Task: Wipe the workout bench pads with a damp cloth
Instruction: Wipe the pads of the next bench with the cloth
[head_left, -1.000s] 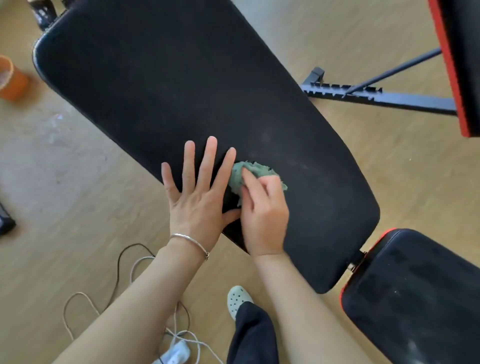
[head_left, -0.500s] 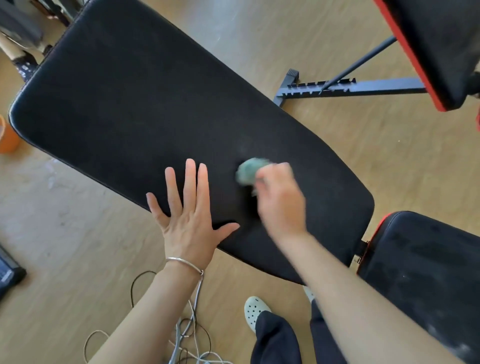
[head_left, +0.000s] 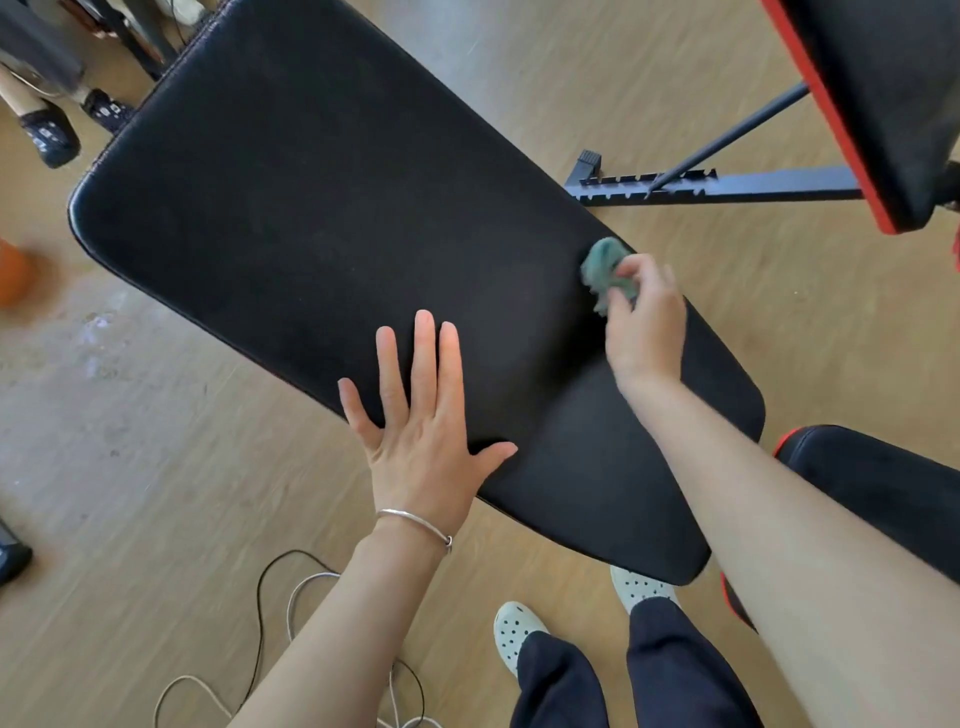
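Note:
The long black back pad of the workout bench runs from upper left to lower right. My left hand lies flat on its near edge, fingers spread, a silver bangle on the wrist. My right hand is shut on a bunched green cloth, pressed to the pad close to its far right edge. The smaller seat pad, black with red trim, sits at the right, partly hidden by my right forearm.
A second bench's black and red pad and its notched metal frame stand at upper right. Cables lie on the wooden floor below. Another person's feet are at upper left, an orange object at the left edge.
My right hand has swept the cloth from beside my left hand across the pad toward its far right edge. My left hand has stayed flat on the pad.

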